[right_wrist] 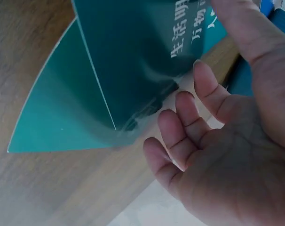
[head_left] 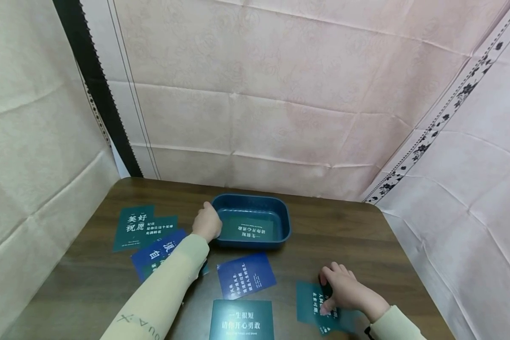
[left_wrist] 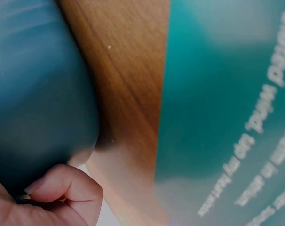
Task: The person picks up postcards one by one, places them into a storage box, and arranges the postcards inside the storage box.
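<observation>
On the left end of a dark blue rectangular tray point(head_left: 250, 245), my left hand point(head_left: 207, 222) grips the rim. The left wrist view shows its thumb bent against the tray wall point(left_wrist: 43, 94). A green card with white lettering point(head_left: 248, 230) lies inside the tray. At the front right, my right hand point(head_left: 349, 290) holds a dark green card point(right_wrist: 128, 61) by its edges, thumb on one side and fingers on the other. That card stands tilted over another green card point(head_left: 305, 302) on the table. Part of the held card is hidden under the hand.
Green cards point(head_left: 125, 233) and a blue card point(head_left: 170, 243) overlap at the left, partly behind my left forearm. A blue card point(head_left: 246, 276) lies before the tray, with a green card point(head_left: 242, 318) nearer me. Cloth hangings point(head_left: 259, 118) surround the wooden table point(head_left: 335, 226).
</observation>
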Available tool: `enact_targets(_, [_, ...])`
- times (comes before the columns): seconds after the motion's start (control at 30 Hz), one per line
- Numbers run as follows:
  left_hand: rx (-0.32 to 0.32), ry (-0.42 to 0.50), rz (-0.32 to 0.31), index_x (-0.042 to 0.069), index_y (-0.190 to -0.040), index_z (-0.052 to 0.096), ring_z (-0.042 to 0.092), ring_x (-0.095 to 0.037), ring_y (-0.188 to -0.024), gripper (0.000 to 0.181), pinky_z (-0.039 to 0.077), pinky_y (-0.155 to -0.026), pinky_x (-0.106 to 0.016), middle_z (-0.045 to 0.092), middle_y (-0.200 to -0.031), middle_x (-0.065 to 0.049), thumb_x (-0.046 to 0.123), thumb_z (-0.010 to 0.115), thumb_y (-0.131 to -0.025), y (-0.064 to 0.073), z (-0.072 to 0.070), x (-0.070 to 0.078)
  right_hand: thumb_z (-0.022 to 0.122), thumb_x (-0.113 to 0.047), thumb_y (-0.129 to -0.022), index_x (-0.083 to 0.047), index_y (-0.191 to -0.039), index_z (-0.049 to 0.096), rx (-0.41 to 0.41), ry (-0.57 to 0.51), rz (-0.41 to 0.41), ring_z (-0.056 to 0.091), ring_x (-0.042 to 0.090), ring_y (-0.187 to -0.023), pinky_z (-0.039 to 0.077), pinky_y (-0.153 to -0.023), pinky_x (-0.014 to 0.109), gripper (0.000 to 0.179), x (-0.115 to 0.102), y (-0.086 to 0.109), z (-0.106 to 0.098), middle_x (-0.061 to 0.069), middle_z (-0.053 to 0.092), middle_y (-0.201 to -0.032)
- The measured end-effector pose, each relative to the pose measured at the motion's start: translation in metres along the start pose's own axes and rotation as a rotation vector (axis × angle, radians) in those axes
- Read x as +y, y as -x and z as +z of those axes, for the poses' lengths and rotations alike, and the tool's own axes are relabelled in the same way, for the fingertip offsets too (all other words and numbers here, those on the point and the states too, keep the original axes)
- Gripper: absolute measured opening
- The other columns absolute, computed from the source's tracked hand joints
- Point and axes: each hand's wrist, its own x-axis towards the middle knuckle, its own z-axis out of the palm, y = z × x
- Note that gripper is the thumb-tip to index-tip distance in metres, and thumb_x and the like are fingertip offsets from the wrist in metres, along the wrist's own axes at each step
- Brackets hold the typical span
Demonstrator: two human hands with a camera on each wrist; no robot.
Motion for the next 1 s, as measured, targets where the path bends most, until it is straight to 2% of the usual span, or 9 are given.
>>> enact_targets(0.23, [-0.004, 0.0, -0.01, -0.008, -0.144, 0.016, 0.058, -0.041, -0.1, 0.065, 0.05, -0.085, -0.056, 0.048, -0.124, -0.032, 0.01, 0.055, -0.095, 0.0002, 0.0009, -0.001, 0.089, -0.045, -0.058, -0.015, -0.094, 0.055, -0.005, -0.061, 0.054, 0.043, 0.021, -0.086, 0.037, -0.076, 0.045, 0.057, -0.0002, -0.0041, 0.0001, -0.002, 0.052, -0.088])
enact_targets(0.5, [0.004, 0.0, -0.006, -0.007, -0.144, 0.017, 0.059, -0.04, -0.097, 0.065, 0.051, -0.083, -0.055, 0.049, -0.122, -0.031, 0.01, 0.055, -0.095, 0.0003, 0.0005, 0.0006, 0.089, -0.041, -0.06, -0.012, -0.097, 0.056, -0.002, -0.107, 0.037, 0.046, 0.021, -0.084, 0.04, -0.074, 0.045, 0.058, 0.0013, -0.0044, -0.0002, 0.0, 0.055, -0.088])
enact_targets(0.67, [0.002, -0.007, -0.008, -0.007, -0.143, 0.018, 0.059, -0.039, -0.096, 0.064, 0.051, -0.083, -0.055, 0.049, -0.122, -0.03, 0.01, 0.056, -0.095, -0.0008, 0.0009, 0.0009, 0.088, -0.035, -0.066, -0.01, -0.097, 0.058, -0.009, -0.159, 0.005, 0.049, 0.021, -0.082, 0.045, -0.07, 0.042, 0.05, 0.0042, -0.0055, -0.0011, 0.002, 0.054, -0.089])
enact_targets(0.9, [-0.001, -0.002, -0.002, -0.008, -0.143, 0.018, 0.059, -0.041, -0.098, 0.064, 0.05, -0.084, -0.056, 0.049, -0.122, -0.031, 0.01, 0.056, -0.095, -0.002, 0.0018, -0.0007, 0.086, -0.033, -0.07, -0.011, -0.095, 0.059, -0.009, -0.193, 0.016, 0.048, 0.02, -0.079, 0.043, -0.067, 0.039, 0.043, 0.0053, -0.006, -0.0055, 0.003, 0.051, -0.087])
enact_targets(1.0, [-0.001, 0.002, -0.003, -0.008, -0.143, 0.018, 0.059, -0.04, -0.097, 0.063, 0.05, -0.084, -0.055, 0.049, -0.121, -0.031, 0.011, 0.055, -0.095, -0.0026, 0.0019, -0.0011, 0.081, -0.029, -0.078, -0.011, -0.095, 0.057, 0.008, -0.235, 0.013, 0.05, 0.019, -0.078, 0.044, -0.066, 0.037, 0.035, 0.0082, -0.007, -0.0092, 0.002, 0.053, -0.086])
